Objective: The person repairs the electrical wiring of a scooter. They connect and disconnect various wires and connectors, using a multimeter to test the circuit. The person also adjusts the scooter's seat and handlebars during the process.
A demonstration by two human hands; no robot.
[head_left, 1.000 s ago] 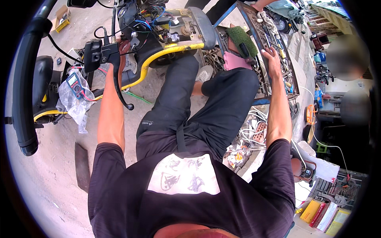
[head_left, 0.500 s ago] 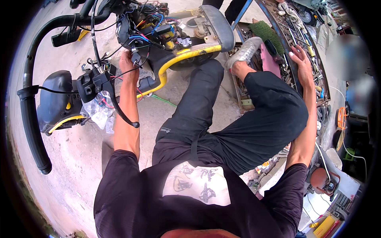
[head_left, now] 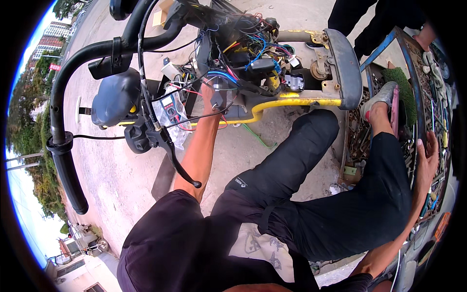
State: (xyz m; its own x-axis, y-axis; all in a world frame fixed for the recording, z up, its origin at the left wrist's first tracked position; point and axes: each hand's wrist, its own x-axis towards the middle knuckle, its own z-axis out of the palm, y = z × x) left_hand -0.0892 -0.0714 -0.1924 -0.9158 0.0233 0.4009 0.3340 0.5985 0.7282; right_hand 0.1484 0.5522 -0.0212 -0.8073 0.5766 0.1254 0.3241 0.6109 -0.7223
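A stripped electric scooter with a yellow frame (head_left: 292, 102) stands in front of me, its loose wiring (head_left: 253, 53) exposed. My left hand (head_left: 209, 91) reaches in under the wires behind the handlebar (head_left: 54, 107); its fingers are hidden there. Close beside that wrist, a multimeter (head_left: 170, 108) lies in a clear plastic bag (head_left: 181, 137). The brake lever (head_left: 182, 168) crosses in front of my left forearm. Over on the right, my right hand (head_left: 428, 158) is open above the edge of a metal tool tray (head_left: 413, 68), fingers apart, holding nothing that I can see.
Another person's dark-trousered legs (head_left: 357, 27) stand at the far right, beside a blue metal bar (head_left: 379, 48). A green mat piece (head_left: 400, 82) and many loose tools fill the tray. A green wire (head_left: 258, 136) lies on the concrete floor (head_left: 131, 194).
My view has swung left, so the scooter and tray sit further right in it. The multimeter and the street at left now show. My left hand stays among the wires; my right remains by the tray.
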